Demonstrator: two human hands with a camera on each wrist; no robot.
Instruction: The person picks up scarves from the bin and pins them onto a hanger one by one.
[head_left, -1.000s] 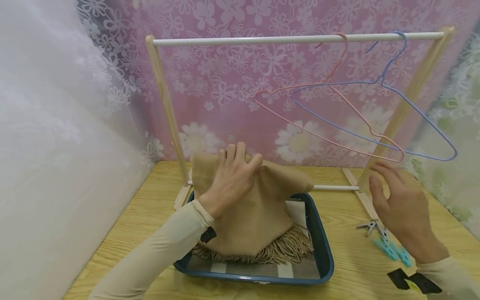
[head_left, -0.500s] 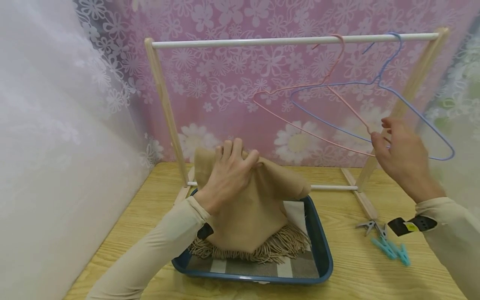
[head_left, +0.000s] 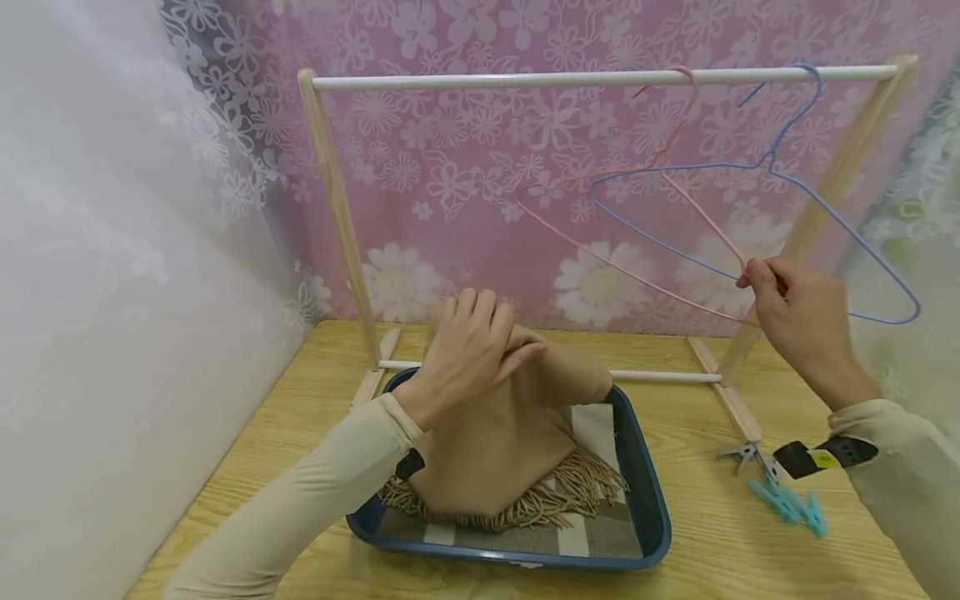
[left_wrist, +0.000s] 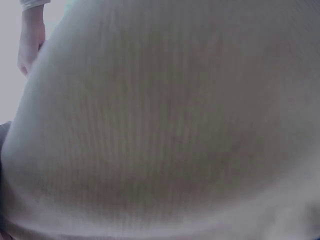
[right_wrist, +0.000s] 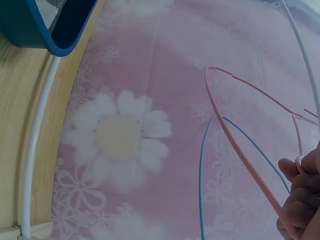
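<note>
My left hand (head_left: 468, 354) holds up a tan fringed scarf (head_left: 480, 467) by its upper part, with the thumb stretched out across it. Its lower end and fringe hang into a dark blue basin (head_left: 654, 508). Cloth fills most of the left wrist view, blurred. On the right, my right hand (head_left: 806, 321) grips the right end of a pink wire hanger (head_left: 600, 250), which hangs by its hook from a white rail (head_left: 487, 82). In the right wrist view, curled fingers (right_wrist: 300, 207) wrap the pink hanger wire (right_wrist: 240, 150).
A blue hanger (head_left: 862, 237) hangs on the rail just right of the pink one, partly behind my right hand. Grey and turquoise clothespins (head_left: 783, 500) lie right of the basin. Striped cloth (head_left: 517, 540) lines the basin. Wooden rack posts (head_left: 337, 208) stand behind.
My right hand has risen from above the clothespins and taken hold of the pink hanger's right end. My left thumb has stretched out, and the scarf's top left part has drawn in under the hand.
</note>
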